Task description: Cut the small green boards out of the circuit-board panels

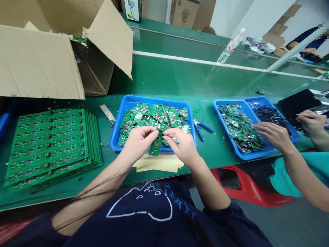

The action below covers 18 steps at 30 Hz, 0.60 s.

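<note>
My left hand [140, 141] and my right hand [183, 145] meet over the near side of a blue tray [115, 137]. Between them hangs a small green circuit board [155, 148], its lower end pointing down over the tray's rim. Thumb and fingers of both hands pinch its upper part, where the exact contact is partly hidden. Many loose circuit boards [146, 113] with small components fill the tray beneath. A yellowish paper sheet [158, 163] lies in front of the tray, near the bench edge.
Large green panels [48, 144] are stacked at left, below an open cardboard box [38, 61]. Blue-handled pliers [202, 128] lie right of my tray. A co-worker's hand [276, 135] reaches over a second tray [218, 104] of boards. A bottle [230, 48] stands behind.
</note>
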Tool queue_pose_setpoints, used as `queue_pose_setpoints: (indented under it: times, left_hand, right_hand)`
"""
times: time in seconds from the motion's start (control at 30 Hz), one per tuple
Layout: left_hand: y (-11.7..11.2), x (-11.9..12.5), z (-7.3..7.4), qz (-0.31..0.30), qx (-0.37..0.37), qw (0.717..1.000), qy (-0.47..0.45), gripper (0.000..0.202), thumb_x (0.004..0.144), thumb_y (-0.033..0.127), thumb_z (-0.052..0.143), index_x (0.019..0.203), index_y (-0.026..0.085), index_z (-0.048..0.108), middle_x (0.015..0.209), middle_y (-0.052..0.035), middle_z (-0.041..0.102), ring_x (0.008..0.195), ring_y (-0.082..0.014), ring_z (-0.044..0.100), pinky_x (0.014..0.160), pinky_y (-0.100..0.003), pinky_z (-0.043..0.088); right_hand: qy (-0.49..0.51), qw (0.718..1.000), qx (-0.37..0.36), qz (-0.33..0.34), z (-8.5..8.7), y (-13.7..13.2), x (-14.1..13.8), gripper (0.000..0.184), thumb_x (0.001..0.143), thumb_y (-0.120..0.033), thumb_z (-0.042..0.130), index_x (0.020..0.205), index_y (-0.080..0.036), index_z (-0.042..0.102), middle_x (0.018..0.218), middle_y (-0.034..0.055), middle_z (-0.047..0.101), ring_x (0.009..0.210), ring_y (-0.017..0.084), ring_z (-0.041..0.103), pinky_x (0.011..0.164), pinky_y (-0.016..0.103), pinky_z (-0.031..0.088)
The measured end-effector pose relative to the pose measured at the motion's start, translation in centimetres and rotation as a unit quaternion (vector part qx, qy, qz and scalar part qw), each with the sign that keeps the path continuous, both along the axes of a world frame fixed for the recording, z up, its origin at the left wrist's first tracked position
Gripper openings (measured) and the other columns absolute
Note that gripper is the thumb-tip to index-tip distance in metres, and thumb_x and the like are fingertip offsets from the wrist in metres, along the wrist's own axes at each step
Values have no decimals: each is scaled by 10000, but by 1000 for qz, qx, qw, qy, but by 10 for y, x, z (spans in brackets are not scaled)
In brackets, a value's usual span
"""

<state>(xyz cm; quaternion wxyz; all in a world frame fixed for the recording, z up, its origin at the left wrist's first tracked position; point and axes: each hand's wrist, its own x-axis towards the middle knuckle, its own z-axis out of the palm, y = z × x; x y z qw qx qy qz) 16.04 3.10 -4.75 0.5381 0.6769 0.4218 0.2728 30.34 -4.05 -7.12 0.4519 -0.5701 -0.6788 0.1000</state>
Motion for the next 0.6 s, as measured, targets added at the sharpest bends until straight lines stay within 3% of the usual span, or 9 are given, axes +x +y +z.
queue_pose_setpoints:
  times: [0.13,0.47,0.6]
  left_hand:
    - [-1,1,1,-12,22,1000,14,201,693,326,525,613,152,585,541,37,483,546,-102,415,548,-229,355]
    - [-3,2,-7,-21,67,996,51,289,758,311,440,541,149,542,527,25,466,539,-105,409,526,-226,338]
    - [-3,4,-4,-30,76,995,57,286,763,310,414,544,154,512,504,38,387,520,-97,356,506,-223,305]
  right_hand:
    - [3,1000,-3,-12,2,1,-3,149,856,-226,478,794,-184,608,755,34,666,721,151,624,712,292,497]
    - [16,998,-34,-47,3,2,-5,133,841,-217,493,754,-187,590,730,26,649,693,149,599,747,315,468]
    - [4,998,-35,-52,2,3,-5,134,841,-216,499,746,-180,587,718,29,645,688,153,592,756,320,461]
